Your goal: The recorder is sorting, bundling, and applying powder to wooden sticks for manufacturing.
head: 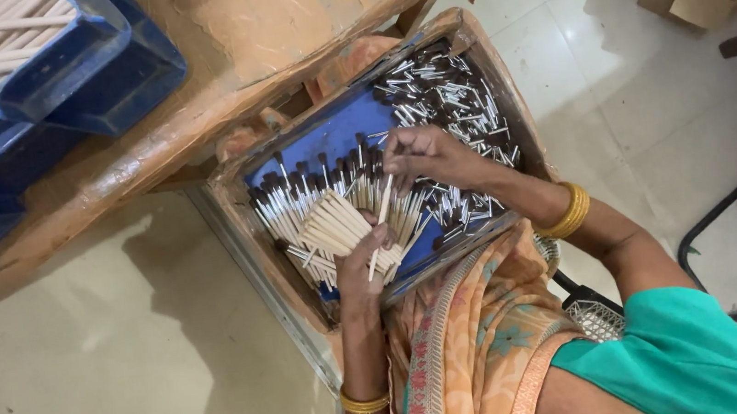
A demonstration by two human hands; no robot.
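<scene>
gently now: keep left hand [364, 268] clenched round the stick bundle [339, 229], right hand [414, 157] pinching one stick [381, 215], sliding it in flush over the tray [333, 137].

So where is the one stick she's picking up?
In the head view, the single pale wooden stick sits mid-frame, pinched by the right hand above the fanned bundle of pale sticks in the left hand, over the blue-lined wooden tray.

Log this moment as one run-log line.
left hand: holds fanned brush bundle | right hand: pinches one brush | below: wooden tray
</scene>
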